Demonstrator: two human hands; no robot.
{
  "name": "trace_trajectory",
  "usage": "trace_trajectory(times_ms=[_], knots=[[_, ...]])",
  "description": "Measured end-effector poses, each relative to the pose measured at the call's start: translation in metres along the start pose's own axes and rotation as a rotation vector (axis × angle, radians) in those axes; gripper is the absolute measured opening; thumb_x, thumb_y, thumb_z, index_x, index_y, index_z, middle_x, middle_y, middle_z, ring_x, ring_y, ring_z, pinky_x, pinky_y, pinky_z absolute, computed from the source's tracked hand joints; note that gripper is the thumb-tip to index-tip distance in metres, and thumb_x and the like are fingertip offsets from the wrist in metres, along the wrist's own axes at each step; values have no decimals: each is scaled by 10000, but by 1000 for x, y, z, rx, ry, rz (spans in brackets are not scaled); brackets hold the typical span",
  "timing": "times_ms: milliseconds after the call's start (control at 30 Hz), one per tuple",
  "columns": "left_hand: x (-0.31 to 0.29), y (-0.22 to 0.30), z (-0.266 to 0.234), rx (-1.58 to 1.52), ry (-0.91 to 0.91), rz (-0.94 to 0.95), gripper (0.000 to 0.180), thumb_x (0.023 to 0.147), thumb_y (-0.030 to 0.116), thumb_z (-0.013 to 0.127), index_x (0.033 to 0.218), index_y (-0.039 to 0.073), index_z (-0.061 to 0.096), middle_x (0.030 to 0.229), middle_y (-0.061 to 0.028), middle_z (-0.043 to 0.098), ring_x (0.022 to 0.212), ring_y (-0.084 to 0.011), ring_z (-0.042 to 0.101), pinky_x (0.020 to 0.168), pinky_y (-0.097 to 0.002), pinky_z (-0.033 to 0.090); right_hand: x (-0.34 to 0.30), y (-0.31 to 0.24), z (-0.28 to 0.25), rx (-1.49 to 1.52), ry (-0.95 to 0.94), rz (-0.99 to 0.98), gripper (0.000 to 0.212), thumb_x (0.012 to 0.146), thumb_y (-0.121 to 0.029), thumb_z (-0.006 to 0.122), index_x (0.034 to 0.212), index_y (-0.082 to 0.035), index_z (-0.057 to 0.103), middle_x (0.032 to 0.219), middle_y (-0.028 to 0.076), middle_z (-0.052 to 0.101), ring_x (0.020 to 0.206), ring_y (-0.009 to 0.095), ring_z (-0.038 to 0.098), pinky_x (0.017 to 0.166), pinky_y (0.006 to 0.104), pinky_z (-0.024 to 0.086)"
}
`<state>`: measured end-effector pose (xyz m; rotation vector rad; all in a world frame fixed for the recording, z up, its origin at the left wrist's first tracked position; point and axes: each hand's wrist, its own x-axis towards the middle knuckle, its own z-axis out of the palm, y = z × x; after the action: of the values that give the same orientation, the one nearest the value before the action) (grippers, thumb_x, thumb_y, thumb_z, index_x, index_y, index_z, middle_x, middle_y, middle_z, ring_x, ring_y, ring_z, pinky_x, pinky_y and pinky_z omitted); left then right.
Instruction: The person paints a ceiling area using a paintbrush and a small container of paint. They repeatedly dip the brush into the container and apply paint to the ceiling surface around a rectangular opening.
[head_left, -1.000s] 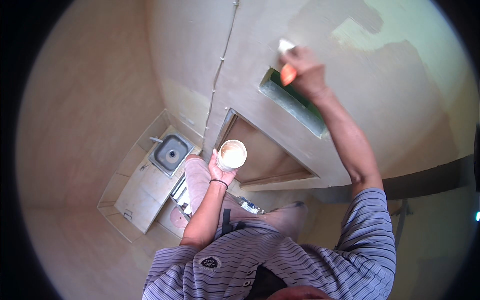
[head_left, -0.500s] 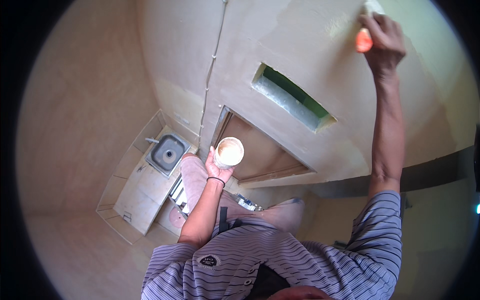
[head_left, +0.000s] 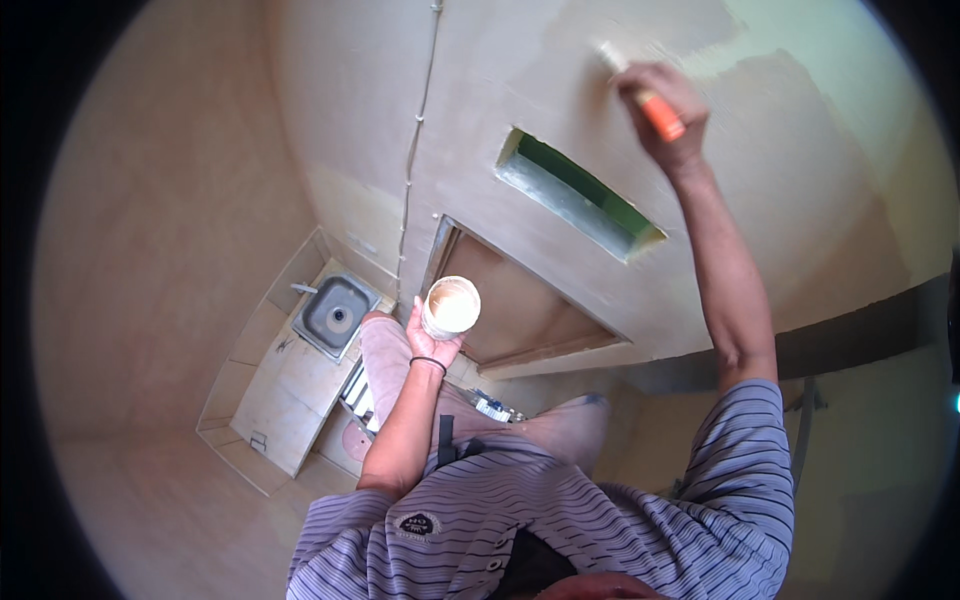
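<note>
Right hand (head_left: pixel 668 118) raised high, fingers wrapped tight round the orange handle of a paintbrush (head_left: pixel 640 92), bristle end pressed to the pale wall (head_left: pixel 760 190) just above and left of the knuckles. Fresh lighter paint spread over the wall to the right of that hand; duller, unpainted plaster below and to its left. Narrow vent opening (head_left: pixel 580 195) with a green inner face set in the wall below and left of the right hand, near it but apart.

Left hand (head_left: pixel 432 340) held lower, palm up, fingers closed about the underside of a small round paint tub (head_left: pixel 452 306), open top showing cream paint. Dark band on that wrist. Doorway recess (head_left: pixel 520 310) just right of the tub.

Far beneath the left hand, a steel sink (head_left: pixel 335 312) sunk into a tiled surface (head_left: pixel 285 400), down and to the left. Thin cable (head_left: pixel 415 150) running up the wall above the tub. Striped shirt (head_left: pixel 560 520) along the lower edge.
</note>
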<state>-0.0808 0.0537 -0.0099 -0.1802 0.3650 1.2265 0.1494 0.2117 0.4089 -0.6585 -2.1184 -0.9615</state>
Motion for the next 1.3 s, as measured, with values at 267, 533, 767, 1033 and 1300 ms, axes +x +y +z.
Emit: trace_trajectory(times_ms=[267,533,767,1033,1300], knots=[[0,-2,4,2,5,-22,622,855,631,644,1280,178,609,1233,-61,663,1100,-277,631,819,-440,512,-7,58,-61,282,424,612,52,824,-26,781,855,-32,740,875,31,732,811,122,690,767,260,542],[-1,-5,5,15,12,-35,625,846,639,650,1270,181,613,1229,-61,665,1087,-270,635,800,-429,512,-28,63,-114,-297,466,298,125,753,-9,803,817,-98,745,825,35,704,744,153,663,686,289,544],[-2,0,5,-1,21,-16,627,843,637,655,1277,188,608,1237,-62,660,1111,-274,621,827,-439,503,-22,22,-25,-721,120,114,117,716,-131,705,774,-232,723,739,11,583,689,202,576,555,335,449],[-4,3,1,11,11,1,642,829,639,662,1292,199,605,1262,-55,651,1142,-284,605,917,-466,470,12,-18,66,-297,238,170,134,715,-99,727,785,-211,704,762,42,605,721,224,615,588,347,490],[3,0,-9,11,5,-30,630,832,633,660,1294,207,606,1267,-55,650,1152,-293,602,932,-496,467,-19,25,9,-40,666,469,130,708,14,758,763,-94,712,764,22,689,751,210,646,675,335,524]])
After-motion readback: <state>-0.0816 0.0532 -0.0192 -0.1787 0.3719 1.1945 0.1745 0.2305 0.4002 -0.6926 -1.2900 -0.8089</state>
